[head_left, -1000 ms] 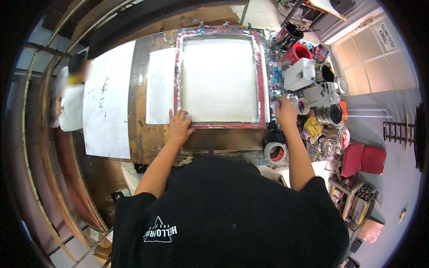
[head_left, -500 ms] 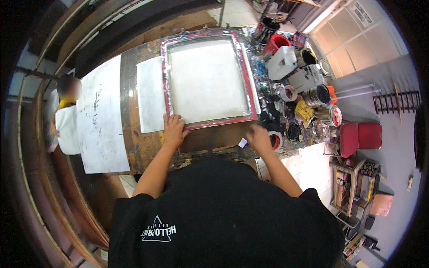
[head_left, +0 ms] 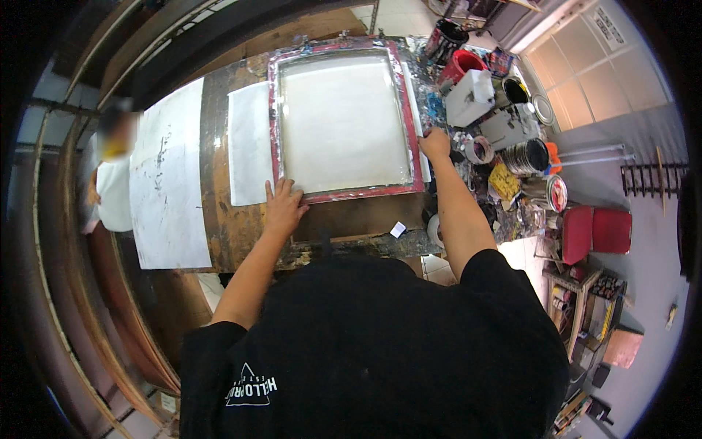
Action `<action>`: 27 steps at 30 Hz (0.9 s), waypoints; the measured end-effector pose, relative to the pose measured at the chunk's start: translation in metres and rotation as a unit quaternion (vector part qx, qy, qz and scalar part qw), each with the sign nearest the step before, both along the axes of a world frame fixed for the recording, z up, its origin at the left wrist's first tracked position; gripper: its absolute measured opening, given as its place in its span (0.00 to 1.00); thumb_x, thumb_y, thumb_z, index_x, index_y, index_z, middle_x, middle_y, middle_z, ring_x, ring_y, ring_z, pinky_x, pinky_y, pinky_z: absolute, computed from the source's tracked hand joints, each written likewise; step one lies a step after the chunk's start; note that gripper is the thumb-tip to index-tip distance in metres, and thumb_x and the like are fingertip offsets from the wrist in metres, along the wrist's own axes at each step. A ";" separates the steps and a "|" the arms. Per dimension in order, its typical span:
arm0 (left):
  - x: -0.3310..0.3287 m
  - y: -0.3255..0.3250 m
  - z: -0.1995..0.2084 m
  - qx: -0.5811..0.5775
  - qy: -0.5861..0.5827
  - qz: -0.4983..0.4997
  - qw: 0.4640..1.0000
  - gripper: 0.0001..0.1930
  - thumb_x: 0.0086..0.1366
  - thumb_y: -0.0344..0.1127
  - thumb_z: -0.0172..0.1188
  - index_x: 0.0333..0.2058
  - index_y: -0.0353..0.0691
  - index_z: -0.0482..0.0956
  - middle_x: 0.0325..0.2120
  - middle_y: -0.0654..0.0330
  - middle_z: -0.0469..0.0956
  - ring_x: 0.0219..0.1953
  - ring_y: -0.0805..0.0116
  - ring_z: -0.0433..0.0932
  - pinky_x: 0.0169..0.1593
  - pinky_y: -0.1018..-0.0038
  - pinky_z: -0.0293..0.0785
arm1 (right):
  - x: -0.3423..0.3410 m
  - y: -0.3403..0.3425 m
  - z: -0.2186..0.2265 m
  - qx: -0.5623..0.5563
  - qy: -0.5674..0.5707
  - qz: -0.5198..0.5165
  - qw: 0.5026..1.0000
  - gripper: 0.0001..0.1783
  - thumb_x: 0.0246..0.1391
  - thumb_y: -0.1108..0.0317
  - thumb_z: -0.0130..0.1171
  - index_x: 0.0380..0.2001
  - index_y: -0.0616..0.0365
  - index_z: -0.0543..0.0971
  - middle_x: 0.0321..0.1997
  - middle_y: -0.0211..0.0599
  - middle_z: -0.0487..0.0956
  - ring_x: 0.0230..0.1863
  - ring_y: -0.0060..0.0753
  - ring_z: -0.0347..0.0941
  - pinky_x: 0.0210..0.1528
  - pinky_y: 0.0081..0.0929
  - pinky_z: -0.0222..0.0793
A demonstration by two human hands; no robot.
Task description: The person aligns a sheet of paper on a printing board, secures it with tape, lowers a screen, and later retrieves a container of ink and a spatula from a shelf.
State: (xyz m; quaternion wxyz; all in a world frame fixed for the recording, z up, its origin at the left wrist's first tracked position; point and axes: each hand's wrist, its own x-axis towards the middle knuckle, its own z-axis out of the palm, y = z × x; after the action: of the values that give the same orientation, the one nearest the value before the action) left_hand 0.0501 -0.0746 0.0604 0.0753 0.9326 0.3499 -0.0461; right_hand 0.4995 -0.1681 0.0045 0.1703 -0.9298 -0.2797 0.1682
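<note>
A screen printing frame (head_left: 418,164) with red, paint-smeared sides and a pale mesh lies flat on the worktable. White paper (head_left: 248,146) shows from under it on the left, and a thin strip also shows at its right. My left hand (head_left: 284,211) rests with spread fingers on the frame's near left corner. At the frame's right side is my right hand (head_left: 436,145), its fingers curled in at the edge where frame and paper meet. What its fingertips pinch there, if anything, is hidden.
Paint cans (head_left: 523,156), a red bucket (head_left: 462,67) and white jugs (head_left: 468,99) crowd the table's right side. A large stained white sheet (head_left: 172,175) covers the left part. A small white tag (head_left: 398,230) lies near the front edge. Another person (head_left: 115,190) stands at far left.
My right hand has moved up and away from the table's front edge to the frame's right side. My left hand stays on the near left corner. The view has shifted slightly.
</note>
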 end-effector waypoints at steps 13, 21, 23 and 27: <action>0.008 0.005 -0.004 -0.010 -0.011 -0.010 1.000 0.21 0.57 0.49 0.72 0.45 0.46 0.83 0.59 0.53 0.71 0.69 0.51 0.61 0.75 0.42 0.43 | 0.005 -0.006 -0.020 0.086 -0.056 -0.040 0.994 0.18 0.44 0.56 0.73 0.35 0.57 0.86 0.38 0.47 0.87 0.44 0.52 0.83 0.49 0.42 0.77; 0.008 0.011 -0.010 -0.033 -0.025 -0.033 0.999 0.20 0.57 0.48 0.72 0.44 0.46 0.83 0.58 0.56 0.72 0.70 0.52 0.61 0.76 0.41 0.42 | 0.004 -0.006 -0.013 0.082 -0.053 -0.040 0.994 0.14 0.47 0.58 0.68 0.32 0.57 0.88 0.34 0.48 0.86 0.40 0.53 0.84 0.47 0.45 0.78; 0.007 0.013 -0.009 -0.029 -0.022 -0.040 0.999 0.20 0.57 0.48 0.72 0.44 0.45 0.83 0.57 0.56 0.73 0.69 0.52 0.62 0.76 0.41 0.41 | 0.001 -0.003 -0.008 0.088 -0.049 -0.063 0.993 0.13 0.48 0.59 0.66 0.31 0.56 0.89 0.35 0.49 0.86 0.41 0.54 0.84 0.48 0.46 0.79; 0.009 0.012 -0.003 -0.022 -0.041 -0.042 0.998 0.19 0.57 0.47 0.72 0.43 0.44 0.83 0.56 0.56 0.74 0.68 0.52 0.63 0.76 0.40 0.40 | 0.011 -0.006 -0.003 0.088 -0.043 -0.087 0.991 0.13 0.47 0.58 0.67 0.31 0.55 0.89 0.37 0.50 0.87 0.42 0.55 0.83 0.49 0.46 0.79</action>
State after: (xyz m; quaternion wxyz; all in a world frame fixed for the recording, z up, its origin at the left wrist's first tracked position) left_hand 0.0596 -0.0623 0.0570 0.1079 0.9457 0.3059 -0.0183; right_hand 0.5104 -0.1741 0.0019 0.2535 -0.9382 -0.2188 0.0874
